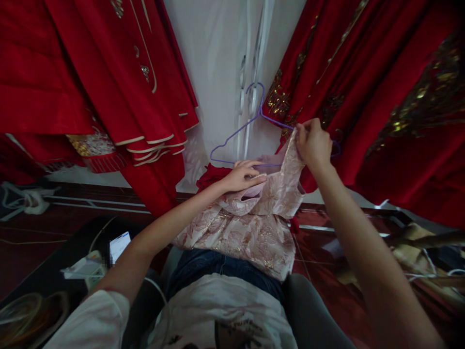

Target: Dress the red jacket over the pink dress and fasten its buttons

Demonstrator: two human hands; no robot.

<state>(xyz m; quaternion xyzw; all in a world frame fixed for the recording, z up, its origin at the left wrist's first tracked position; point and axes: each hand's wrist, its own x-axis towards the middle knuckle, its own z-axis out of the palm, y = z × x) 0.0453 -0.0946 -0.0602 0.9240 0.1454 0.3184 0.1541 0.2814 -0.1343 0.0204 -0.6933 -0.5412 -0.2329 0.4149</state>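
A pale pink dress [250, 232] with a gold floral pattern lies over my lap, its bodice raised toward a purple wire hanger [236, 131]. My right hand [314, 145] pinches the dress's right shoulder strap, up against the hanger's sloping right arm. At the other side of the neckline, my left hand [243, 175] is closed on the bodice's upper edge, by the hanger's bottom bar. The hanger's right end passes behind my right hand and shows again beyond it. The hanger's left end sticks out bare of cloth.
Red garments [109, 72] with trim hang at left, and more red garments [363, 87] with gold decoration hang at right. White cabinet doors [214, 58] stand between them. A lit phone [119, 246] and a power strip [93, 269] with cables lie at left.
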